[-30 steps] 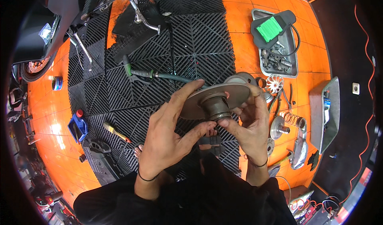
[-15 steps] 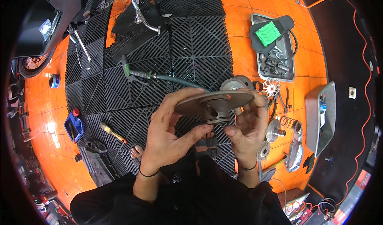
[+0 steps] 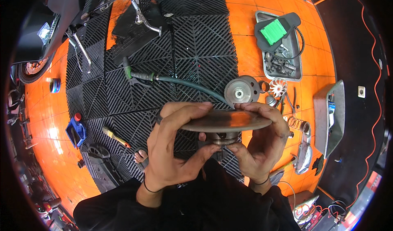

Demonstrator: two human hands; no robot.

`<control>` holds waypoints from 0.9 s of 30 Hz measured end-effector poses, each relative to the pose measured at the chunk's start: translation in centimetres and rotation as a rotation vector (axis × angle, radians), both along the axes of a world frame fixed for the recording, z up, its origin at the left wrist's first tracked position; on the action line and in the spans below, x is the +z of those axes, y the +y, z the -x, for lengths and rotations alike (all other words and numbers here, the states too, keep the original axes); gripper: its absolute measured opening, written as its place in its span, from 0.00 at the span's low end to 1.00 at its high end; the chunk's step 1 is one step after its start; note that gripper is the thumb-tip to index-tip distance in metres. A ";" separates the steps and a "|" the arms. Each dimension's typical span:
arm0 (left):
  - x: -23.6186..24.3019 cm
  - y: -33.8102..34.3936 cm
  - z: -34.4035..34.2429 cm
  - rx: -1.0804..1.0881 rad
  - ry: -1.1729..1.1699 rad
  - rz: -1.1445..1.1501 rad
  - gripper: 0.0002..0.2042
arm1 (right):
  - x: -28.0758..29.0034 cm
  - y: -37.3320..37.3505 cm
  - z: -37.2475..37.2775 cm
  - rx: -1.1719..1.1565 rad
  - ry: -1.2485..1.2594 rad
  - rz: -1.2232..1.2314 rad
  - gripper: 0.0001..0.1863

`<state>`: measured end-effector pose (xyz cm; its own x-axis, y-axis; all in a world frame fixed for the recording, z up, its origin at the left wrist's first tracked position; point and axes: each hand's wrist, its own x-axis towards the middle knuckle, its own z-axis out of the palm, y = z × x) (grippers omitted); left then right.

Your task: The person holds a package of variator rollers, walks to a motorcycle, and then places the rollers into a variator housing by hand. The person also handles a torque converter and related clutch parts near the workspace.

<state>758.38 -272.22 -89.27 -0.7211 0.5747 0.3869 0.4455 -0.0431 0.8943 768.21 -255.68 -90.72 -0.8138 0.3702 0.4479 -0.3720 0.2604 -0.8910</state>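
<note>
I hold a grey metal pulley sheave (image 3: 229,121), a wide disc with a short ringed hub on its underside, in both hands close in front of my body. My left hand (image 3: 170,153) grips it at the left, fingers over the disc's rim and thumb against the hub. From the right, my right hand (image 3: 264,149) does likewise, its fingertips on the far edge and its thumb at the hub. Just beyond the disc lies a toothed metal plate (image 3: 239,92) on the floor. The hub's slot is mostly hidden by the disc.
Black ribbed matting (image 3: 204,38) covers the middle floor. A green-handled blow gun (image 3: 141,76) with its hose lies beyond my hands. On the right are a metal tray (image 3: 297,73) of parts, a fan wheel (image 3: 278,88), a coil spring (image 3: 294,123) and a grey bin (image 3: 329,120). A brush (image 3: 116,137) lies left.
Both hands have lowered the sheave slightly and tilted it, so its upper face shows and less of the hub is visible. The toothed plate behind is now more exposed.
</note>
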 end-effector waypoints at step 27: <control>-0.6 1.2 0.1 0.065 -0.588 -0.237 0.38 | 2.1 -1.5 2.0 0.081 -0.305 0.677 0.45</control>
